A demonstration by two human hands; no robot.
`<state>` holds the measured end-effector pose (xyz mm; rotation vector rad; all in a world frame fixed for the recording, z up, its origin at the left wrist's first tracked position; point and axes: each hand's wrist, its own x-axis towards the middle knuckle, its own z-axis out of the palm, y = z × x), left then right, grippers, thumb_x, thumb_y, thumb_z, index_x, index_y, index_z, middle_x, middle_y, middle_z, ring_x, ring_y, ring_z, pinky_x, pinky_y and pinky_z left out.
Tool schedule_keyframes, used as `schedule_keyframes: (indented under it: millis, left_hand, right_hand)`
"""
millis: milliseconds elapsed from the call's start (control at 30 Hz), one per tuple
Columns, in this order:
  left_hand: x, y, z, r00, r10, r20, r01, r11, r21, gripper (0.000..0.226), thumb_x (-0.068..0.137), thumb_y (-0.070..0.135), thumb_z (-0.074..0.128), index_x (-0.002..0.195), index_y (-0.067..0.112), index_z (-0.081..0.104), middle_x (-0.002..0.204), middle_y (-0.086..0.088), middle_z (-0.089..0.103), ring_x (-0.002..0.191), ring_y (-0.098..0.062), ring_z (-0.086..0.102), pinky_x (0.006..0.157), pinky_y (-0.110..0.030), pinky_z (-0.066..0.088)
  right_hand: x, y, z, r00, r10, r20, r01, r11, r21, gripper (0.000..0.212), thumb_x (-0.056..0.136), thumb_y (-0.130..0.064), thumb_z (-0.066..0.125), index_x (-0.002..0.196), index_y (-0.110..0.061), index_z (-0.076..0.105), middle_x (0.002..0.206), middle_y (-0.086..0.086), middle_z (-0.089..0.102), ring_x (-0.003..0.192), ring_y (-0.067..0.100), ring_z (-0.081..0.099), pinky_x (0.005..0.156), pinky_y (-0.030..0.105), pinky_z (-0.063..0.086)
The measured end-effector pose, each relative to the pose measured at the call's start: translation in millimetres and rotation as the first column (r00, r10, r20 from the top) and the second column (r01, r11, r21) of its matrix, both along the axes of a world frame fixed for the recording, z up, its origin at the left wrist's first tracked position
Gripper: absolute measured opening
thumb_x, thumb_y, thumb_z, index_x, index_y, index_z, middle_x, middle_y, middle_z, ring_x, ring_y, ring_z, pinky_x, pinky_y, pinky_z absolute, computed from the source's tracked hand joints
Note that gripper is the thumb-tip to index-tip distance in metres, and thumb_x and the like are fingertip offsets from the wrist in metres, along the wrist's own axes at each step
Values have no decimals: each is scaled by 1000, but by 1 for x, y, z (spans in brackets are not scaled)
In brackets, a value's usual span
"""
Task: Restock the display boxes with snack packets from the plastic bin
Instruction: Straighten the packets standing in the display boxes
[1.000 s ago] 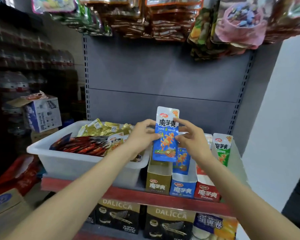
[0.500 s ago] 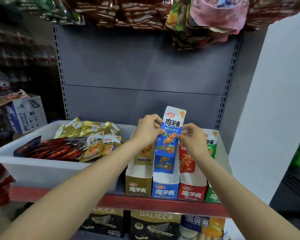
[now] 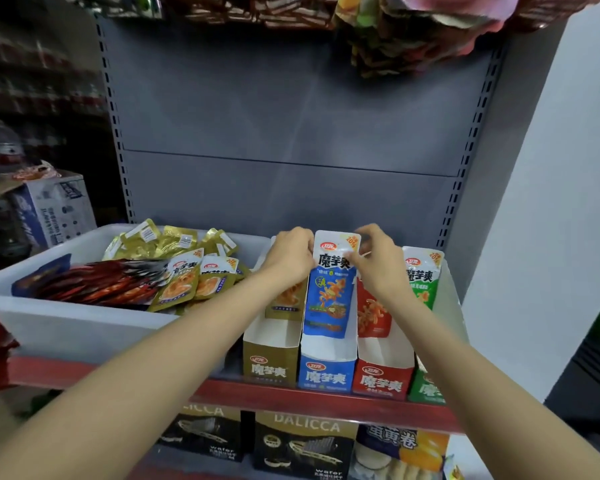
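A blue snack packet (image 3: 329, 289) goes upright into its matching blue display box (image 3: 327, 370) on the shelf (image 3: 326, 403).

Both hands pinch the packet's top corners, left hand (image 3: 289, 256) at 9 o'clock and right hand (image 3: 378, 261) at 3 o'clock, apparently to keep it square and facing out. The plastic bin (image 3: 66, 327), at 9 o'clock from the boxes, holds more gold packets (image 3: 184, 282) for the half-empty gold display box (image 3: 271, 358).

A blue snack packet (image 3: 331, 289) stands upright in the blue display box (image 3: 327, 367), beside the white plastic bin (image 3: 70, 327) of packets.
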<state>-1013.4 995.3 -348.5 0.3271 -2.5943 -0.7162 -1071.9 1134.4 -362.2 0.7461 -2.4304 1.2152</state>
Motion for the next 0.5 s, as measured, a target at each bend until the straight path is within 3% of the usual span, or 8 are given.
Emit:
schedule_keyframes:
  millis: [100,167,333,500]
  left_hand:
    - [-2,2,-3,998,-7,-57,5,1000,-29,20,83,10,64,96,18,51,96,-4,66,93,-24,61,81,-44,52]
    - [-2,2,-2,997,-19,-70,13,997,-82,21,85,9,60,102,18,53,99,-1,64,95,-21,59,81,-43,51]
    - [-1,4,1,997,22,-79,-41,965,-258,21,90,7,52,104,19,61,107,-1,62,101,-22,57,82,-36,44]
    - [5,3,4,999,4,-44,-16,962,-274,29,92,14,53,120,20,59,117,-3,59,106,-22,57,87,-36,48]
  right_hand:
    - [-4,0,0,998,-9,-59,16,993,115,9,85,-13,61,94,-16,60,87,2,67,82,21,62,74,37,51]
    - [-4,-1,0,996,4,-88,12,983,181,10,85,-9,58,91,-14,64,91,5,68,85,24,62,75,40,52]
    - [-6,-4,2,991,-6,-133,41,964,263,19,88,-6,57,104,-13,64,106,7,63,94,23,59,77,38,52]
    - [1,-6,4,992,-5,-123,40,960,278,31,90,-8,56,120,-14,56,121,8,48,108,24,53,82,30,46]
